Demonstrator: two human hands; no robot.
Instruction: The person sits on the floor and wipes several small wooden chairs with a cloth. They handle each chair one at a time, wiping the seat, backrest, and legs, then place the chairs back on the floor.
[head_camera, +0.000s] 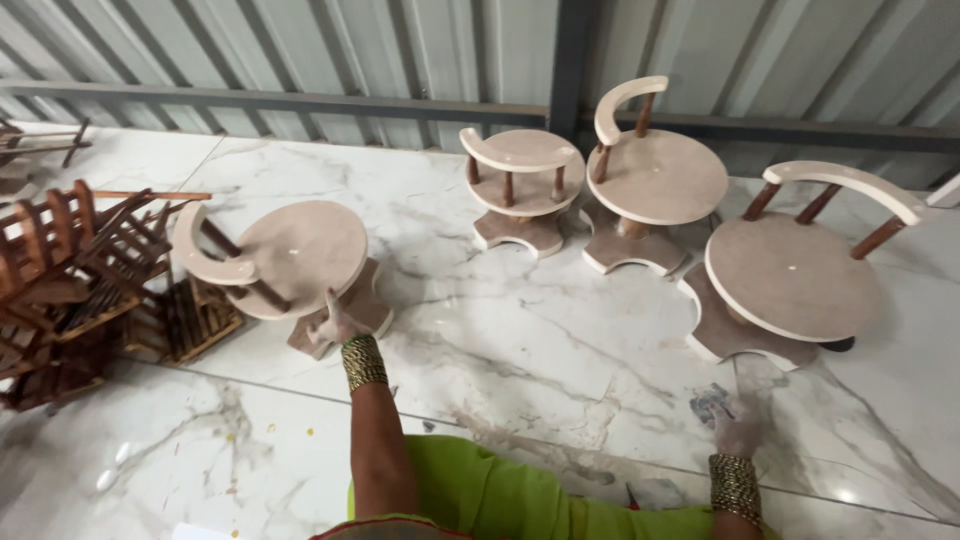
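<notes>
Head view, right hand (738, 432) blurred, small sandpaper scrap (709, 403) unclear

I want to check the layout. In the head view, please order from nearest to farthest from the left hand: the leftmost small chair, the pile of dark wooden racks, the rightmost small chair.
1. Leftmost small chair, touching the left hand.
2. Pile of dark wooden racks, further left.
3. Rightmost small chair, far right.

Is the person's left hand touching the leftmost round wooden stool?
Yes, the left hand rests against the rim of the leftmost stool.
</notes>
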